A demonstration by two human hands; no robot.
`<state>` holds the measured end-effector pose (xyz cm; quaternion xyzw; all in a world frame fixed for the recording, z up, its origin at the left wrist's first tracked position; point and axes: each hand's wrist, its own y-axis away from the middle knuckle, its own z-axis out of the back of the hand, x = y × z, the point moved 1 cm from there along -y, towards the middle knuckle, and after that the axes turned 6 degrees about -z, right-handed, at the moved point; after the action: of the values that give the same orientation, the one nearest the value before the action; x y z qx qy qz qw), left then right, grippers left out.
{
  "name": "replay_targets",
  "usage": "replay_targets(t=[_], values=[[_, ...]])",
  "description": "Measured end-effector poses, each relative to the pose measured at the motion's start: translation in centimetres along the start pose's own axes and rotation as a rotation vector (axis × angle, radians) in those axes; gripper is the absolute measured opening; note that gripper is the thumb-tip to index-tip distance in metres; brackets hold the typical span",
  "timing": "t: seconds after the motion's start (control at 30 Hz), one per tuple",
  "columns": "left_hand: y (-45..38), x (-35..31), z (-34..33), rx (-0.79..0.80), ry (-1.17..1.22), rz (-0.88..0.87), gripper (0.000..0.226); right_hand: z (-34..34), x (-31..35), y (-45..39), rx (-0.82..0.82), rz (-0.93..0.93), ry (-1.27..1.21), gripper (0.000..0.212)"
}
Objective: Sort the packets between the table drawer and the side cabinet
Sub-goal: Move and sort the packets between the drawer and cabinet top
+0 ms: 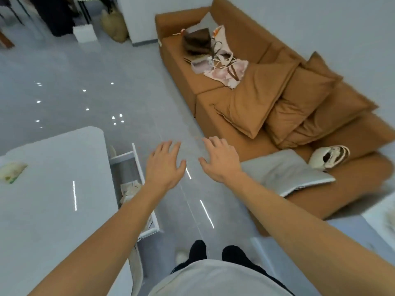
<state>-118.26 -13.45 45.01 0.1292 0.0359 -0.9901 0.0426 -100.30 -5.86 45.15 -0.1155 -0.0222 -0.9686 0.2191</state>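
Both arms reach forward over the floor, the left hand (pixel 164 162) and right hand (pixel 220 160) spread, each grip fully open and empty, probably between packets. Left of them the table drawer (pixel 136 165) stands pulled out from the desk's (pixel 53 199) right edge, with pale packets (pixel 130 189) lying inside, their long axes unclear through blur. 1 more packet (pixel 12 170) lies flat near the desk's left edge, its long axis running toward the far right. Beyond is a sofa (pixel 245 129).
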Motion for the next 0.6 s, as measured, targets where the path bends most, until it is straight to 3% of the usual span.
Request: replay_targets(t=[0.33,0.6], values=[[-1.3,-32.6,-9.8,0.144,0.045,-0.514,0.065,6.1,-28.5,20.7,-0.116,-0.492,-0.009,0.06],[3.5,-58.1,-17.7,0.259,0.063,-0.719,0.062,10.5,-49.5,39.6,-0.133,-0.781,0.011,0.061]])
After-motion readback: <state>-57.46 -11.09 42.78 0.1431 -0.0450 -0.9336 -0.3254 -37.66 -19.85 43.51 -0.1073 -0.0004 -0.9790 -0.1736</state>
